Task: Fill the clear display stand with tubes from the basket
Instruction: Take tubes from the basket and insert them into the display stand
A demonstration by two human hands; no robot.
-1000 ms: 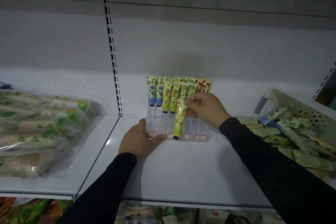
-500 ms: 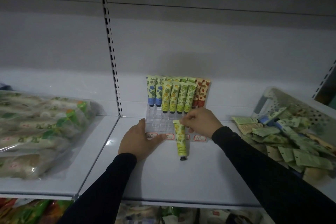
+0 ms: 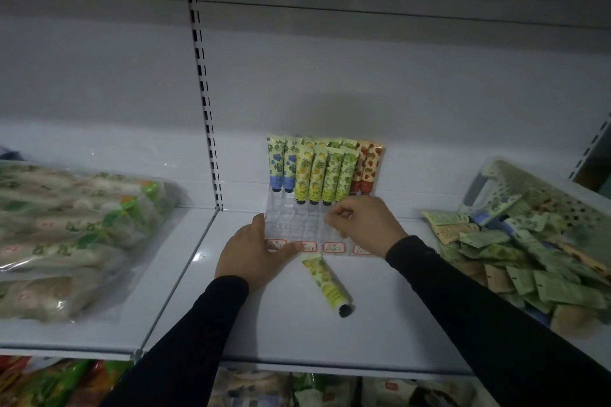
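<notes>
left hand (image 3: 254, 249) flat, steadying stand (image 3: 299, 225) | right hand (image 3: 362, 225) curled, grasp unclear | tube (image 3: 325, 281) loose on shelf (image 3: 330, 334)

The yellow-green tube (image 3: 326, 282) is out of the right hand (image 3: 363, 225) now, lying loose on the shelf (image 3: 380, 324); that hand's back at the clear display stand (image 3: 297, 225).

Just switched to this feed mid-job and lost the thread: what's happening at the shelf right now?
A person is stocking a clear display stand on the shelf with tubes. The left hand rests against the stand's front left corner, steadying it. The right hand hovers over the stand's right side, fingers curled, holding nothing visible. The back rows hold tubes; the front rows are empty. One yellow-green tube lies loose on the shelf in front of the stand. The basket of tubes sits to the right.
</notes>
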